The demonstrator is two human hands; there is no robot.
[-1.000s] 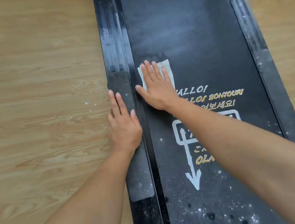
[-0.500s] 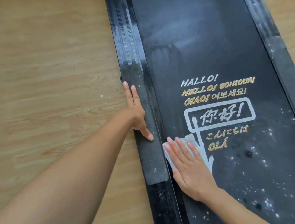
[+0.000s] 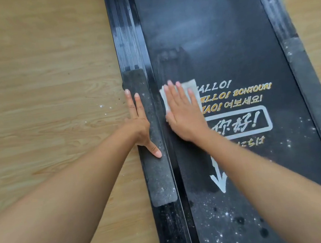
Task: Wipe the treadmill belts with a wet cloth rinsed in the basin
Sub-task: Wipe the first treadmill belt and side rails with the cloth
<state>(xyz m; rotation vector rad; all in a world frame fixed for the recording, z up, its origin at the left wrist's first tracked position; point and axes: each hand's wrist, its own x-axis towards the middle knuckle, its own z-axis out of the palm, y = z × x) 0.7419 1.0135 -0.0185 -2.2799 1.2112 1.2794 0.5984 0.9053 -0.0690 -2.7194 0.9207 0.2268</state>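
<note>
The black treadmill belt (image 3: 217, 45) runs up the right half of the head view, printed with white and yellow greetings and a white arrow. A white cloth (image 3: 190, 87) lies flat on the belt's left part, beside the lettering. My right hand (image 3: 183, 114) presses on the cloth with straight fingers and covers most of it. My left hand (image 3: 138, 121) rests flat on the grey grip strip of the left side rail (image 3: 157, 173), fingers straight, thumb spread toward the belt. White specks dot the near end of the belt.
Light wooden floor (image 3: 42, 94) lies left of the treadmill, with a few white crumbs near the rail. The right side rail (image 3: 299, 69) borders the belt, with more floor beyond it. No basin is in view.
My right hand has pushed the cloth up the belt, from beside the arrow to next to the top lettering. My left hand stays on the left rail.
</note>
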